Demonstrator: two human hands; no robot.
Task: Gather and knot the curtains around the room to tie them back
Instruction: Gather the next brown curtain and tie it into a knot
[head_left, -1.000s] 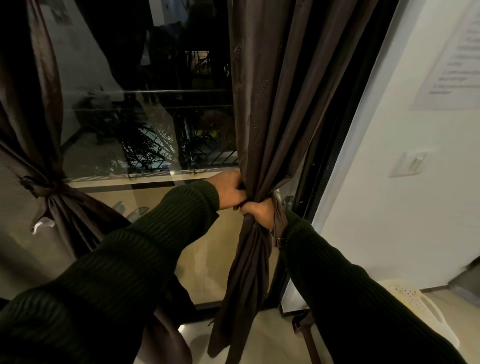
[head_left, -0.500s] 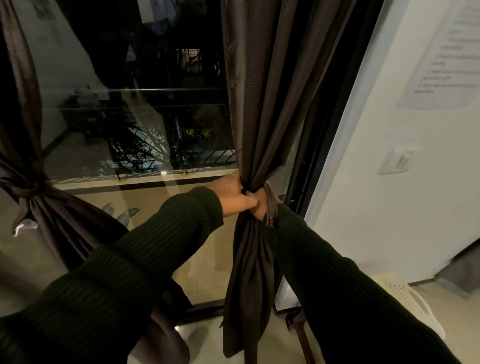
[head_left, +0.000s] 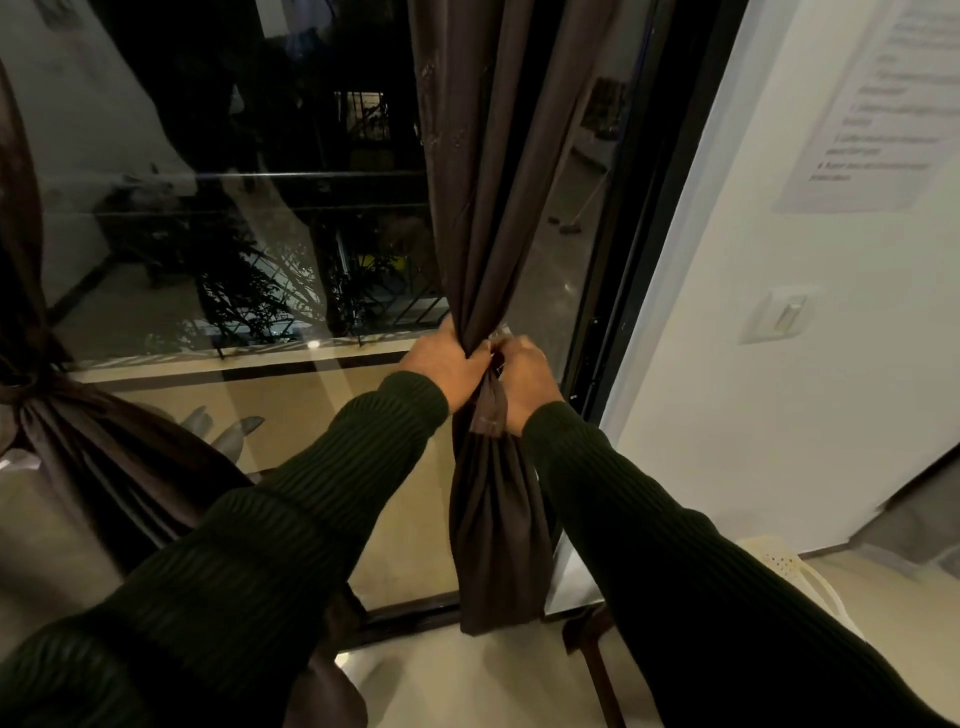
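A dark brown curtain (head_left: 488, 171) hangs in front of the glass door, gathered into a narrow bunch at waist height. My left hand (head_left: 447, 366) grips the bunch from the left, fingers curled round the folds. My right hand (head_left: 527, 382) grips it from the right, just below, pinching fabric at the gathered point. Below both hands the curtain's lower part (head_left: 496, 535) hangs as a loose bundle above the floor. A second brown curtain (head_left: 78, 441) at the far left is tied in a knot.
The glass door (head_left: 260, 234) with its black frame (head_left: 613, 291) stands behind the curtain. A white wall (head_left: 753, 389) with a switch (head_left: 782, 314) and a paper notice (head_left: 872, 114) is on the right. A white plastic basket (head_left: 800, 577) sits on the floor at lower right.
Both hands stay on the gathered curtain. My right hand has come round from under the bunch to its right side, and the hanging lower part has been drawn up shorter.
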